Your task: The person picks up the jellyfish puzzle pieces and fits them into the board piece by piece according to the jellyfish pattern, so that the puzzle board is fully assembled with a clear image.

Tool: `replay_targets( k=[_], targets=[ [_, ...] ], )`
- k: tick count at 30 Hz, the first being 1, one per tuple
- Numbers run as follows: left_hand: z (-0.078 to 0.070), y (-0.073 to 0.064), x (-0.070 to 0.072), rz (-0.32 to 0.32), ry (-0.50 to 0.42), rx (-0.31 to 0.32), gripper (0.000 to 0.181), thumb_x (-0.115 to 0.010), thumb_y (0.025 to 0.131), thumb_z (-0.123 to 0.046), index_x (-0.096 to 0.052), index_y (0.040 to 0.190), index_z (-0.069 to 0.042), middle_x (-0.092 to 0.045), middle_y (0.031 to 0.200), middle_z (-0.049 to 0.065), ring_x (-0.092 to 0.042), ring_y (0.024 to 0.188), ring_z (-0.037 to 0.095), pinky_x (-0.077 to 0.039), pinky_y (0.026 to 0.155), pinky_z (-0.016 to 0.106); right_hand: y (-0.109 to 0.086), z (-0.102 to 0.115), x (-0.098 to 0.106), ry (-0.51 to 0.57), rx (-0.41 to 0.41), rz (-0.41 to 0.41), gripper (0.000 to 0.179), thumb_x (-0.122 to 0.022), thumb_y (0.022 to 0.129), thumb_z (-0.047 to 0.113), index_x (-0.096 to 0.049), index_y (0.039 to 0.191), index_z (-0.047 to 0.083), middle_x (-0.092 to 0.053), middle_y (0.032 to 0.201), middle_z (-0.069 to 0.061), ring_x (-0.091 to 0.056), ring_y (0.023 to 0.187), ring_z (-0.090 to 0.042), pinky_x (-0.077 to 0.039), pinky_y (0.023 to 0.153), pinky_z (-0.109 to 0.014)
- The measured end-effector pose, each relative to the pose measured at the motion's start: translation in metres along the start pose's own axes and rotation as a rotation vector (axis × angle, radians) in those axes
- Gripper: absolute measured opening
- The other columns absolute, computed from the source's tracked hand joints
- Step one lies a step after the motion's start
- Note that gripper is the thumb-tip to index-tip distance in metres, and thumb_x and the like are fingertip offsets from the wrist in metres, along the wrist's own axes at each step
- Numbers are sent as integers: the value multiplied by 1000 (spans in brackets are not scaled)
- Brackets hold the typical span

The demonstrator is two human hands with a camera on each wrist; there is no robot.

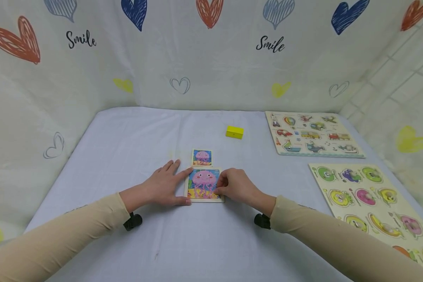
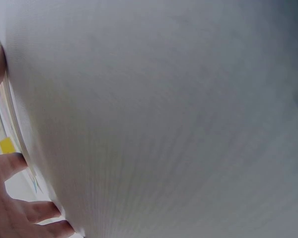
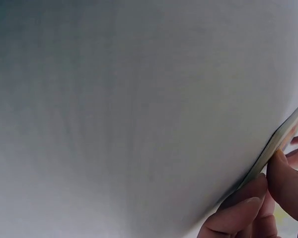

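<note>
A square jellyfish puzzle (image 1: 203, 179) in a pale wooden frame lies flat on the white cloth. Its picture shows a pink jellyfish on blue, with seams between pieces. Just beyond its far edge sits a smaller card (image 1: 202, 157) with the same picture. My left hand (image 1: 162, 186) lies spread, index finger and thumb against the puzzle's left edge. On the other side, my right hand (image 1: 237, 186) has its fingers curled and pinches the puzzle at its right edge. In the right wrist view, one fingertip (image 3: 278, 161) is on the frame's top and another digit meets its side.
A yellow block (image 1: 234, 132) stands farther back, right of the card. Toward the right lie a vehicle peg board (image 1: 296, 148) and, nearer, a fruit board (image 1: 345, 209), partly covered by the right sleeve. A printed curtain (image 1: 218, 58) hangs behind the table.
</note>
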State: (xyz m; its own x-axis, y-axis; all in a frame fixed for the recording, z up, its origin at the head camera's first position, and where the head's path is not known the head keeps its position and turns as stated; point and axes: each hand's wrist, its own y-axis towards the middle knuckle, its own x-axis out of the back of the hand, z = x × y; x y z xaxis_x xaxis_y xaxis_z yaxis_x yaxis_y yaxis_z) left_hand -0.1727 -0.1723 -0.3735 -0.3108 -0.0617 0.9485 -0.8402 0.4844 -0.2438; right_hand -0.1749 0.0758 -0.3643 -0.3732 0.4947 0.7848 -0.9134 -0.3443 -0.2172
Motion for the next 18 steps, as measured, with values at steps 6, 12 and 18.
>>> replay_targets(
  k=[6, 12, 18],
  targets=[
    [0, -1, 1, -7, -1, -1, 97, -68, 87, -66, -31, 162, -16, -21, 165, 31, -23, 152, 54, -33, 115, 68, 6, 3, 5, -13, -34, 32, 17, -78, 91, 17, -67, 81, 9, -61, 72, -1, -51, 67, -13, -40, 59, -23],
    [0, -1, 0, 0, -1, 1, 97, -67, 88, -66, -30, 162, -16, -20, 165, 31, -23, 152, 54, -32, 115, 68, 10, 7, 6, -39, -56, 55, 19, -77, 92, 17, -65, 79, 9, -60, 72, -1, -51, 65, -14, -38, 57, -23],
    [0, 0, -1, 3, 1, 3, 97, -68, 87, -66, -30, 162, -17, -20, 166, 31, -23, 152, 53, -32, 116, 68, 13, 7, 5, -60, -65, 68, 19, -76, 93, 16, -64, 80, 9, -59, 74, -2, -52, 68, -15, -38, 59, -24]
  ],
)
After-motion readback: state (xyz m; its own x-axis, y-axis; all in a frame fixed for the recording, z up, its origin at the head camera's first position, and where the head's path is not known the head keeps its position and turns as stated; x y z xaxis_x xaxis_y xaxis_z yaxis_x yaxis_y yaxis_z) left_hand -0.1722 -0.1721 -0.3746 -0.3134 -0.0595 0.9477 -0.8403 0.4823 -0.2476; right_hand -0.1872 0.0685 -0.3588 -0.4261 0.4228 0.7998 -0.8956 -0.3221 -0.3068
